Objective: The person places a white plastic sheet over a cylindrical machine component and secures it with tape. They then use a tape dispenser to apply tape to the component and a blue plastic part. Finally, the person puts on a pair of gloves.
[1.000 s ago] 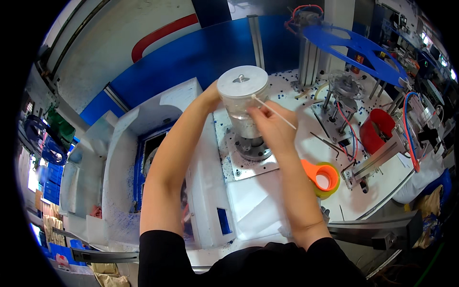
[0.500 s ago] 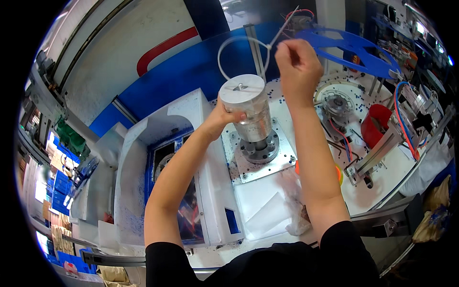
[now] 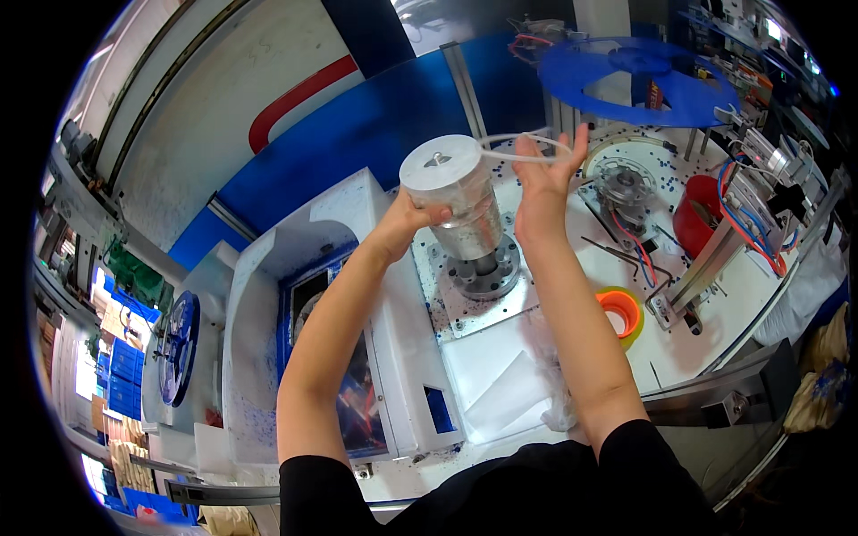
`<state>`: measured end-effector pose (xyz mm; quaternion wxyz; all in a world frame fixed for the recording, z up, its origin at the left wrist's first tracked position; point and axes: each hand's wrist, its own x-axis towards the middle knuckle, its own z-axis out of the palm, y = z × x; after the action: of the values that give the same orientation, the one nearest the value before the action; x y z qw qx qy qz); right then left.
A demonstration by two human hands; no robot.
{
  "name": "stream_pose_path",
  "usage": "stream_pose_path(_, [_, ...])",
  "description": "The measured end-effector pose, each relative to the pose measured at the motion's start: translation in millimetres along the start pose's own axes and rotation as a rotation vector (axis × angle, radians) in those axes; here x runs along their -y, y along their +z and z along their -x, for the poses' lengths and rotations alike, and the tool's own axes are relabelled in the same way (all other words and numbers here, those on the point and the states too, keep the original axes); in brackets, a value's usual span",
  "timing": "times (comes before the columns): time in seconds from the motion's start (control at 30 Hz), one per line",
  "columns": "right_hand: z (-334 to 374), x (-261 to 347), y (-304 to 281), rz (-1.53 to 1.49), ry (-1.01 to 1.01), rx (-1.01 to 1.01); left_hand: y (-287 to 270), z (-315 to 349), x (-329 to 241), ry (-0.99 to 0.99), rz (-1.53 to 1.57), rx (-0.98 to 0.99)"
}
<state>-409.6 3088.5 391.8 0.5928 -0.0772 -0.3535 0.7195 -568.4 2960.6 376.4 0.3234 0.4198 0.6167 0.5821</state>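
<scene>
Ring [image 3: 506, 156], blurred, is at our spread right fingers [image 3: 581, 143]; we grasp the cylinder [image 3: 472, 210], left fingers [image 3: 436, 214] partly hidden behind.

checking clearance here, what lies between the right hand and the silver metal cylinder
In the head view, a thin white loop reaches from the right hand toward the top of the silver metal cylinder; contact there is unclear.

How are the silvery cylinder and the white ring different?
The cylinder is thick and silvery; the ring thin and white. The cylinder has a closed top; the ring is open inside. The cylinder sits on a base; the ring is at the right hand. Both are round.
</scene>
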Motion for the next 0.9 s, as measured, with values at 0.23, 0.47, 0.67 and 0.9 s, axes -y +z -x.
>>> stream_pose_path(0.23, [-38, -31, -70, -0.249, 0.173, -0.377, 6, -2, -2, 0.038, 0.008, -0.01])
stream_pose_path(0.47, [6, -27, -73, 0.531, -0.397, -0.031, -2, -3, 1, 0.014, 0.011, 0.026])
stream_pose_path(0.67, [-3, -55, 9, 0.664, -0.205, 0.288, -1, -6, 4, 0.056, -0.021, 0.021])
stream_pose_path(0.9, [-22, -54, -15, 0.187, 0.191, 0.482, -4, -2, -3, 0.003, -0.139, 0.082])
